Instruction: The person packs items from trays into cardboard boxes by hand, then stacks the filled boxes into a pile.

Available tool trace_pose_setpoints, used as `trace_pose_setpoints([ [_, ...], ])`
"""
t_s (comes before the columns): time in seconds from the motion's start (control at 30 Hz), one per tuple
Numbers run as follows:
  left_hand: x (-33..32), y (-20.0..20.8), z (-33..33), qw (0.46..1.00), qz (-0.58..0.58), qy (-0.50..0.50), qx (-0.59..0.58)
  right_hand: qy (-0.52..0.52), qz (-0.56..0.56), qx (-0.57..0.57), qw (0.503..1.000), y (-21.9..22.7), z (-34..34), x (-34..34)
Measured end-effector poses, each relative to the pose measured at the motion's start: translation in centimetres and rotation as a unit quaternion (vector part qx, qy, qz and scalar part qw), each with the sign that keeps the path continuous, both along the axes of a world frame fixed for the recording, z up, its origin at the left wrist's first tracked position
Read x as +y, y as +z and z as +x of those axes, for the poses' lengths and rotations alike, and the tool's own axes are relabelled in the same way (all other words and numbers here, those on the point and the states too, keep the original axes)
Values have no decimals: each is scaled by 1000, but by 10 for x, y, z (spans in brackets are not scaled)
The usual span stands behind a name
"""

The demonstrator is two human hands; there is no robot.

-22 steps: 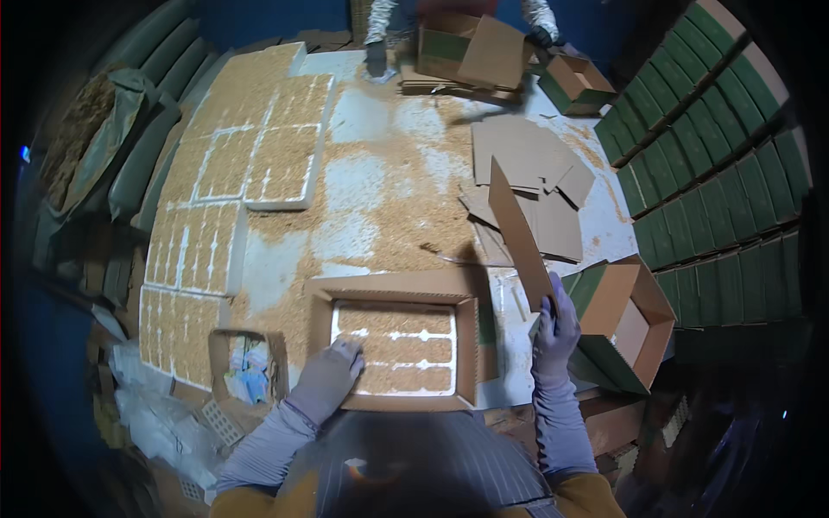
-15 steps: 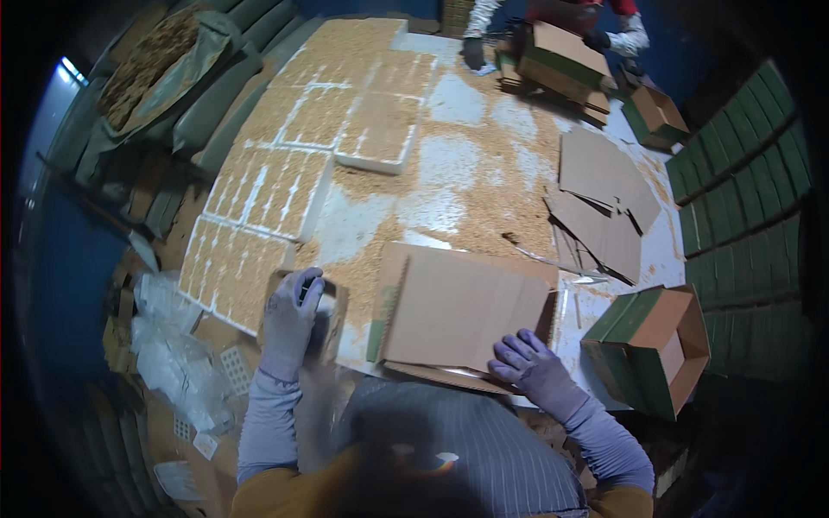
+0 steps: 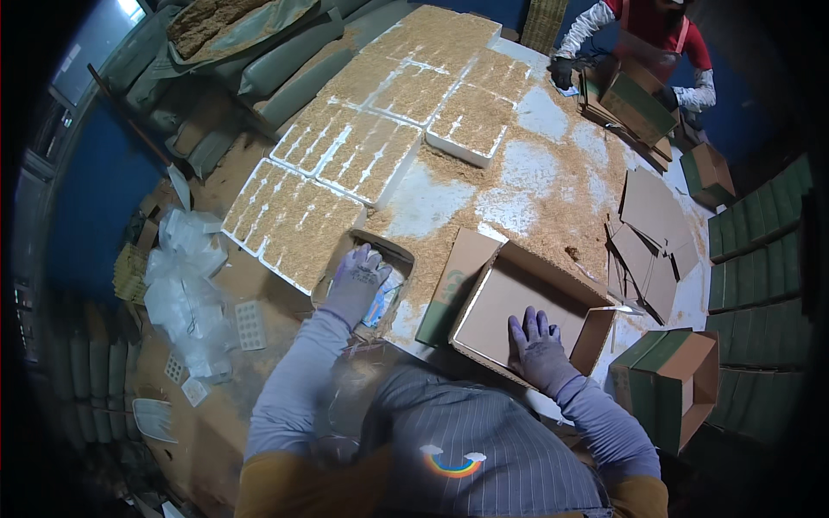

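My left hand [image 3: 356, 281], in a purple-grey glove, reaches into a small open carton [image 3: 399, 250] at the table's near edge. Its fingers are curled, and what they hold is hidden. Blue-and-white packets [image 3: 380, 298] show beside them in that carton. My right hand [image 3: 542, 352] is inside a larger open cardboard box [image 3: 596, 341], fingers spread over the flat brown cardboard [image 3: 492, 315] at its bottom. A green-and-brown flap [image 3: 453, 289] sticks out from the box's left side.
White trays [image 3: 328, 147] filled with wood shavings cover the table's left side. Flat cardboard pieces [image 3: 656, 224] lie at right, near another open box [image 3: 665, 384]. Across the table, a co-worker [image 3: 656, 52] handles cartons. Clear plastic bags [image 3: 186, 293] lie on the floor at left.
The cardboard sheet no longer covers the large box's top; the inside shows, with my right hand in it. My left hand has gone lower into the small carton. The whole view has shifted.
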State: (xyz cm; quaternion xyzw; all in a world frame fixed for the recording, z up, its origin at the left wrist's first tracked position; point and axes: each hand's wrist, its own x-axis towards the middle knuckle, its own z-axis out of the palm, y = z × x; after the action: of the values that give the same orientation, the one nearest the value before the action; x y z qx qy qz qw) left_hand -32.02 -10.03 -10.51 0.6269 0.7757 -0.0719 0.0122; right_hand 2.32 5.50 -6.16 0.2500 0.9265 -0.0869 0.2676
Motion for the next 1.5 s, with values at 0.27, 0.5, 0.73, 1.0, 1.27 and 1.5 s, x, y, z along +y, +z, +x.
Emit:
trace_pose_setpoints([
  [0.27, 17, 16, -36, 983, 75, -3, -170, -75, -35, 199, 977, 23, 40, 15],
  [0.5, 29, 33, -20, 979, 86, 53, -175, -99, -4, 270, 958, 49, 75, -3],
  [0.73, 81, 88, 135, 925, 257, -251, -122, -153, 59, 358, 919, 50, 85, 2],
  [1.0, 90, 28, 73, 744, -11, 66, -665, -578, -544, 501, 345, -56, 170, 24],
  [1.27, 97, -43, 138, 885, 28, 91, -456, -606, -335, 435, 575, -104, 86, 12],
  [1.5, 113, -32, 135, 823, 19, 23, -567, -587, -265, 517, 564, -33, 96, -25],
])
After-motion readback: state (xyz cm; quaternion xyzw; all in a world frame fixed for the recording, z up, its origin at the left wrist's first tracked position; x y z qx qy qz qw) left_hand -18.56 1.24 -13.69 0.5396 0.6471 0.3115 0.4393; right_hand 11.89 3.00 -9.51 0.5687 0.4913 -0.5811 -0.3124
